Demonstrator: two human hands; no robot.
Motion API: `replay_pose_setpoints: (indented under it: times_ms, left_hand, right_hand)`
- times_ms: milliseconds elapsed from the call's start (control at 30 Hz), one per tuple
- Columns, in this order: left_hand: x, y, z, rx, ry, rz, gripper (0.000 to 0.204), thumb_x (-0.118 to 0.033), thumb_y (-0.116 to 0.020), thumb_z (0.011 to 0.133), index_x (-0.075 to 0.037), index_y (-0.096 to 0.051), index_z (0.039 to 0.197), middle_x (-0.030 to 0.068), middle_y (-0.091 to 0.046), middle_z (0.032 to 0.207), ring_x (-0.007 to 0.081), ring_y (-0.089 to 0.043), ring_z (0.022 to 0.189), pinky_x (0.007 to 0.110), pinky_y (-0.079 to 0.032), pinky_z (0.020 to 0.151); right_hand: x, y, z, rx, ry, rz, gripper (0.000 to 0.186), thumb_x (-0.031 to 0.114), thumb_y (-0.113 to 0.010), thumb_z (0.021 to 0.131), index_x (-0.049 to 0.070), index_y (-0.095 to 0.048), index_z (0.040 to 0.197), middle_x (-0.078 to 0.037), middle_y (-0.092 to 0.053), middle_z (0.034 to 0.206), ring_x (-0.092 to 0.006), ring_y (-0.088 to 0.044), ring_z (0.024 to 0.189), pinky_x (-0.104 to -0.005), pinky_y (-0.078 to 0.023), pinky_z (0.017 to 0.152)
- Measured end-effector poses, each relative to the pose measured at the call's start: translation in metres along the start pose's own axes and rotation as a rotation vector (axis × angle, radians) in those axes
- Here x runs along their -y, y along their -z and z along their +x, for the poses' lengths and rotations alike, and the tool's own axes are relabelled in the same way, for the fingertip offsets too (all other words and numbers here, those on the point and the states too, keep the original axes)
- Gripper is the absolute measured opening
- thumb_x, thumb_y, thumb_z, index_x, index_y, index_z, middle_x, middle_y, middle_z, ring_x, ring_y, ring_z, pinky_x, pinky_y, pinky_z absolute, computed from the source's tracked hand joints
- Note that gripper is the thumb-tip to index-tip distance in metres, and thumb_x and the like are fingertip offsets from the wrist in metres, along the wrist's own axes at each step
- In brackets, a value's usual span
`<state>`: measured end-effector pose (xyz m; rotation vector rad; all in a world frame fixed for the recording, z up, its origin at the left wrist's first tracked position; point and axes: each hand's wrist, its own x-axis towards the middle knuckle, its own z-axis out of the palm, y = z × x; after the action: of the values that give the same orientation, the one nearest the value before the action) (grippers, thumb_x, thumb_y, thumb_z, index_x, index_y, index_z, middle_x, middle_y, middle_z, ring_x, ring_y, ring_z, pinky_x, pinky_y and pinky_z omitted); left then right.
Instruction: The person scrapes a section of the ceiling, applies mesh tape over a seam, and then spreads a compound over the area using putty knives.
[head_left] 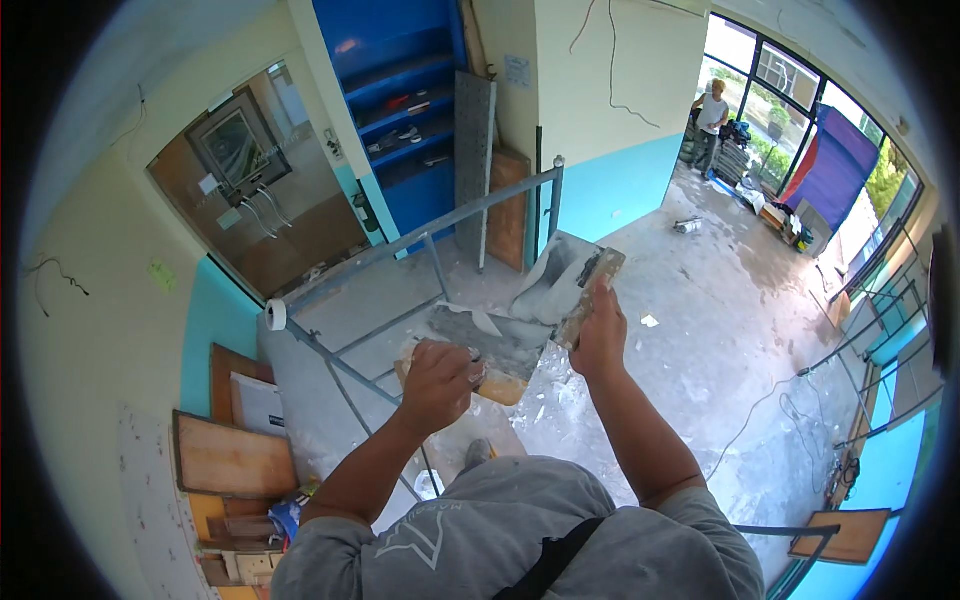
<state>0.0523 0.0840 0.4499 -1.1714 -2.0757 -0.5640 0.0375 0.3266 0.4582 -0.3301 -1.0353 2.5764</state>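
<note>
My left hand is closed on the handle of a plastering trowel, whose grey blade is smeared with white plaster and has a yellowish-brown piece along the near side. To its right, my right hand grips the pale, worn wooden handle of a second plastering trowel. White paste lies on that blade, tilted up and away from me. The two blades come together in front of my chest; whether they touch, I cannot tell. The fingers of both hands are partly hidden by the tools.
Grey scaffold rails run just beyond the trowels and down the left. Wooden panels lean at the lower left. A blue shelf unit stands ahead. White scraps litter the floor. Another person stands by the far windows.
</note>
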Motion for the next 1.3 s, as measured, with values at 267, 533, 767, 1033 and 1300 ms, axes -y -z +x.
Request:
replay_pose_setpoints:
  times_ms: [267, 533, 767, 1033, 1300]
  left_hand:
    - [0.027, -0.03, -0.004, -0.084, 0.005, -0.043, 0.038, -0.001, -0.07, 0.058, -0.008, -0.065, 0.095, 0.0073, -0.056, 0.097, 0.0286, -0.055, 0.093, 0.044, -0.042, 0.079]
    - [0.088, -0.033, 0.035, -0.198, -0.016, -0.044, 0.041, 0.0, -0.072, 0.056, -0.003, -0.061, 0.095, 0.011, -0.056, 0.094, 0.0328, -0.055, 0.086, 0.044, -0.044, 0.075]
    - [0.139, -0.013, 0.044, -0.214, 0.556, -0.442, 0.035, -0.006, -0.071, 0.082, -0.001, -0.056, 0.113, 0.0119, -0.06, 0.108, 0.0217, -0.06, 0.097, 0.035, -0.05, 0.081]
    - [0.174, -0.035, 0.047, 0.067, 1.044, -1.39, 0.048, -0.033, -0.056, 0.097, 0.0, -0.049, 0.13, 0.0079, -0.06, 0.115, 0.0153, -0.058, 0.1, 0.03, -0.046, 0.09]
    - [0.179, -0.068, 0.005, 0.543, 1.233, -1.247, 0.058, -0.038, -0.059, 0.094, 0.004, -0.046, 0.132, 0.0144, -0.061, 0.112, 0.0173, -0.061, 0.094, 0.031, -0.05, 0.083]
  right_hand:
    - [-0.015, -0.026, -0.001, 0.025, 0.027, -0.195, 0.043, 0.035, -0.043, 0.102, 0.002, -0.047, 0.131, -0.008, -0.058, 0.115, -0.0176, -0.056, 0.103, -0.0337, -0.047, 0.088]
    - [-0.041, -0.044, -0.009, 0.238, 0.246, -0.673, 0.042, 0.034, -0.04, 0.103, 0.0, -0.05, 0.126, -0.005, -0.059, 0.108, -0.0119, -0.052, 0.099, -0.0285, -0.043, 0.087]
    - [-0.04, -0.03, 0.016, 0.17, 0.019, -0.838, 0.038, 0.033, -0.045, 0.101, -0.001, -0.055, 0.118, -0.006, -0.063, 0.098, -0.0137, -0.059, 0.092, -0.0302, -0.048, 0.083]
    - [-0.055, -0.014, 0.044, 0.235, -0.582, 0.021, 0.039, 0.027, -0.048, 0.099, -0.006, -0.053, 0.12, -0.015, -0.065, 0.105, -0.0248, -0.069, 0.088, -0.0383, -0.058, 0.079]
    - [-0.062, -0.009, 0.033, 0.181, -0.488, -0.003, 0.041, 0.027, -0.044, 0.101, -0.006, -0.05, 0.124, -0.017, -0.064, 0.11, -0.0274, -0.067, 0.095, -0.0402, -0.056, 0.084]
